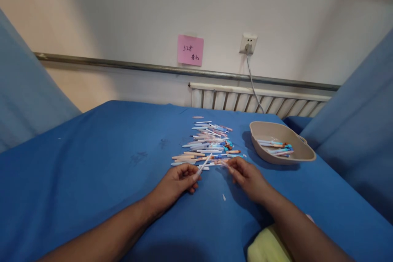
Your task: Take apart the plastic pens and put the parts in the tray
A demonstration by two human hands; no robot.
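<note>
My left hand [180, 180] pinches a slim white pen refill [206, 162] between thumb and fingers; it points up and to the right, and its lower end is hidden in the grip. With closed fingertips, my right hand [249, 177] grips a small translucent pinkish pen part [224, 164], whose exact kind is hard to make out. Just beyond both hands lie many loose pen parts [204, 146], among them pale barrels, white refills and coloured pieces. A small white pen tip [224, 197] rests on the blue cloth between my hands.
At the right stands a beige basin [307, 153] with several pens [278, 149] inside. A yellow-green cloth item [268, 247] lies under my right forearm. Behind the blue-covered table [92, 163] are a radiator [239, 99], a metal rail [138, 65] and a plugged-in cord [251, 75]. Blue curtains hang on both sides.
</note>
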